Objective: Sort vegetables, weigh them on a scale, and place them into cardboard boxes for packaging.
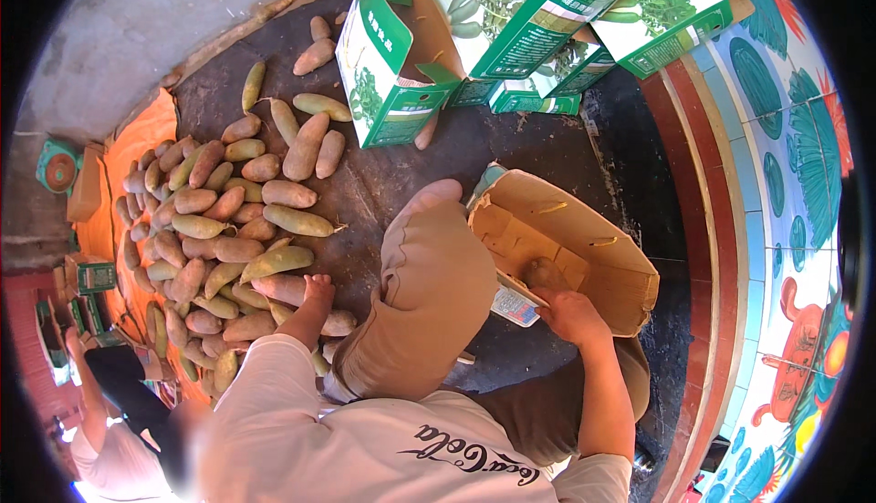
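Long, plump vegetables like tubers, brownish-pink and green, form a big pile [219, 202] on the floor to my left. At the pile's near edge, my left hand [317, 294] has its fingers closed over the end of a pinkish tuber [278, 288]. To the right of my knee, an open cardboard box [602, 270] lies tilted, its brown inside facing me. My right hand [571, 315] reaches over its near edge, fingers around a brown tuber [546, 273] at the opening. That hand's fingertips are partly hidden.
Several green-and-white printed cartons [520, 24] stand at the far side. Orange sheeting [144, 142] lies along the pile's left. A red-edged ledge [703, 229] and painted tiles [789, 183] border the right. Another person [119, 453] is at lower left, near a green scale [58, 166].
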{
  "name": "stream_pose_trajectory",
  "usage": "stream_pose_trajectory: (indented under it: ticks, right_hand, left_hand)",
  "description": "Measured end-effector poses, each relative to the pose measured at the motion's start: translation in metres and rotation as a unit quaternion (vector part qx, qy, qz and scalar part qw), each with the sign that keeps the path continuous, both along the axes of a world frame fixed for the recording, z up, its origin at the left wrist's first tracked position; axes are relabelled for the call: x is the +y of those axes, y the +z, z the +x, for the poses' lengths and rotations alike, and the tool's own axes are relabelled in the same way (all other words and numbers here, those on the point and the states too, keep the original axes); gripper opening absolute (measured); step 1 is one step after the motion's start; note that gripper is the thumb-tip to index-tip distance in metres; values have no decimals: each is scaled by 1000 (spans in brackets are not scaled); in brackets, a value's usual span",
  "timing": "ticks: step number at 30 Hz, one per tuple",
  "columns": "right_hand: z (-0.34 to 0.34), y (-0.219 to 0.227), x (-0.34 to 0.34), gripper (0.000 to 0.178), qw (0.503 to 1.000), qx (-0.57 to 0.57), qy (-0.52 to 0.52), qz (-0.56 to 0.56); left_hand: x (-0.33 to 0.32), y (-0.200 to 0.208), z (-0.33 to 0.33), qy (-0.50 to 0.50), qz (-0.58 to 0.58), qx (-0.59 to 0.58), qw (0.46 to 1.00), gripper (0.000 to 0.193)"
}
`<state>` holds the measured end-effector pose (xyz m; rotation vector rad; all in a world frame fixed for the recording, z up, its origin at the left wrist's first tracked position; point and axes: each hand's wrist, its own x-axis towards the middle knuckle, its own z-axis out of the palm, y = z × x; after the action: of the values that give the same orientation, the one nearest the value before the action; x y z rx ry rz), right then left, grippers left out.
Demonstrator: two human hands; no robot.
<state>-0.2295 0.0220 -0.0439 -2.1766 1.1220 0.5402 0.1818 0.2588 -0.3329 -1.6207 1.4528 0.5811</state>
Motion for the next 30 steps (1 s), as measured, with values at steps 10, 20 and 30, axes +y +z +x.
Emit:
stream_pose_trajectory:
  ticks: [10, 20, 30]
  right_hand:
    - [-2, -4, 2, 36, 1000, -10, -8, -5]
    - [0, -2, 2, 35, 1000, 15, -4, -9]
    - [-3, -13, 9, 25, 998, 37, 29, -46]
  left_hand:
    - [5, 1, 6, -26, -26, 52, 998, 34]
    - [-47, 90, 8, 154, -241, 93, 954, 77]
    - [-61, 126, 15, 355, -371, 141, 846, 83]
